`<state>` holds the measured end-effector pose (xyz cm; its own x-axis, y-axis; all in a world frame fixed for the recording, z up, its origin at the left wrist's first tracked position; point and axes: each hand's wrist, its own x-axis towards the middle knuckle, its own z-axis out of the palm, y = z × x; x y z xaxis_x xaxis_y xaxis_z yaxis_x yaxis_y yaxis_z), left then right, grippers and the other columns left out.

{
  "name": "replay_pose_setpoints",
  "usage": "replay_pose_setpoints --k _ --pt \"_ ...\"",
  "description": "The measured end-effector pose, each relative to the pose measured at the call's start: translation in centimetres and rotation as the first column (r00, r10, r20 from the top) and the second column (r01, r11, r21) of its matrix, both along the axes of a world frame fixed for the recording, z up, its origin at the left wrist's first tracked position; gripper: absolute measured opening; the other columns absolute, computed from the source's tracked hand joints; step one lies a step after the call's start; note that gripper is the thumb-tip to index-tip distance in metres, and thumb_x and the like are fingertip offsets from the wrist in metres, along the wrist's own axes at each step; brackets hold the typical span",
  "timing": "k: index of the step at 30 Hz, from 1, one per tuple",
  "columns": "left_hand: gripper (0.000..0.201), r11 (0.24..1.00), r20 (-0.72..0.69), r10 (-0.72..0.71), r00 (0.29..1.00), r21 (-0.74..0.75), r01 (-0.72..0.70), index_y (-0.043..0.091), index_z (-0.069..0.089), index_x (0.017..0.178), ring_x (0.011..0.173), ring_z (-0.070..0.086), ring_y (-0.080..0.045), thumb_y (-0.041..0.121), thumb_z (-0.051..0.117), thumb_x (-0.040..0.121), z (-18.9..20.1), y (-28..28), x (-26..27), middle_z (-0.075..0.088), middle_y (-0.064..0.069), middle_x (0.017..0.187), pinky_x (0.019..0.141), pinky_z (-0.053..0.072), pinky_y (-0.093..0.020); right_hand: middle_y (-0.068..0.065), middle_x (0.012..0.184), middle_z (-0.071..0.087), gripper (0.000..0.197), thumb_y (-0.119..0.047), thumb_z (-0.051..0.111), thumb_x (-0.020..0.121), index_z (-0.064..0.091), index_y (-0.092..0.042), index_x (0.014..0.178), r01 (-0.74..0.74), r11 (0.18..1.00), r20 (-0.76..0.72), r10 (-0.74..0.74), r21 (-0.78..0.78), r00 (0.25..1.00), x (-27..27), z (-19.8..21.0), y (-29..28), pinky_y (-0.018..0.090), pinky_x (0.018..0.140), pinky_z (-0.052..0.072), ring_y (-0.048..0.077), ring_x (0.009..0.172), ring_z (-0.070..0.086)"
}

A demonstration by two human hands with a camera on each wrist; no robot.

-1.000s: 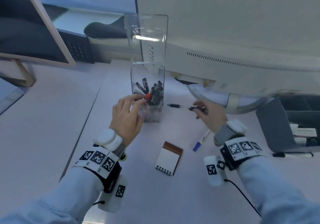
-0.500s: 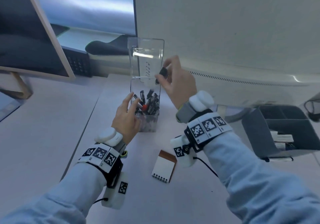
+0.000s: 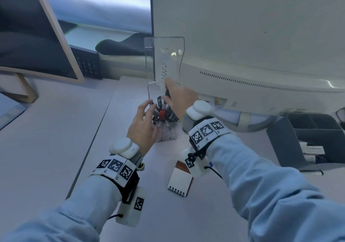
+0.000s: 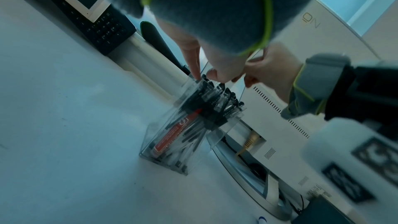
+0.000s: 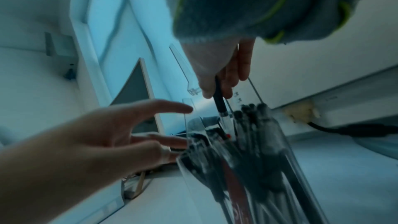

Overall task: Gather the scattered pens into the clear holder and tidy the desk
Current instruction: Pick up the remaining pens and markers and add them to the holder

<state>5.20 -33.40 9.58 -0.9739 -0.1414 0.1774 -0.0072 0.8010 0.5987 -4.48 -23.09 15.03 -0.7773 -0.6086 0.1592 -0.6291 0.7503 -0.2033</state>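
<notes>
The clear holder (image 3: 169,136) stands mid-desk, packed with dark pens and one red marker (image 3: 162,115), its hinged lid (image 3: 164,58) standing open behind it. My right hand (image 3: 166,94) pinches a black pen (image 5: 220,98) upright over the holder's far side, its lower end among the other pens. My left hand (image 3: 149,107) is at the holder's left wall (image 5: 188,135), fingers spread and straight, some touching the rim. In the left wrist view both hands meet above the holder (image 4: 172,142).
A small spiral notepad (image 3: 180,181) lies near my right wrist, and a blue pen cap (image 3: 211,164) peeks from behind it. A grey desk organiser (image 3: 308,139) stands at the right. A big monitor back (image 3: 242,36) overhangs the holder; another monitor (image 3: 37,36) and keyboard (image 3: 87,64) stand at left.
My right hand took the black pen from the desk right of the holder, carried it up over the holder and lowered it among the pens. My left hand stayed at the holder.
</notes>
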Motion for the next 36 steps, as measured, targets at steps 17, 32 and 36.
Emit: replay_pose_setpoints --k 17,32,36 --pt "0.054 0.997 -0.023 -0.074 0.997 -0.022 0.074 0.006 0.043 0.127 0.107 0.056 -0.030 -0.003 0.058 0.077 -1.0 -0.4 0.0 0.035 -0.015 0.140 0.072 0.049 -0.027 0.003 0.132 0.052 0.040 -0.006 0.043 0.088 0.048 -0.018 0.126 0.064 0.996 0.151 -0.073 0.065 0.986 2.0 -4.0 1.1 0.037 0.099 0.024 0.024 0.122 0.040" --pt "0.050 0.881 0.239 -0.460 0.855 0.001 0.473 0.011 0.053 0.116 0.091 0.060 -0.037 0.028 0.033 0.073 -4.8 9.3 0.8 0.057 -0.018 0.117 0.071 0.053 -0.039 0.014 0.094 0.060 0.074 -0.028 0.057 0.086 0.013 -0.004 0.140 0.770 0.566 0.530 -0.767 0.295 0.361 7.0 -9.2 20.8 0.034 0.064 0.044 0.033 0.088 0.059" --pt "0.064 0.765 0.405 -0.577 0.710 -0.036 0.643 0.035 0.026 0.127 0.118 0.045 -0.037 0.049 0.028 0.064 -6.3 13.3 1.5 0.040 -0.011 0.142 0.092 0.048 -0.045 0.018 0.098 0.061 0.052 -0.008 0.052 0.084 0.027 -0.012 0.129 0.814 0.579 0.536 -0.700 0.040 0.472 8.9 -8.8 22.0 0.035 0.070 0.049 0.036 0.087 0.062"
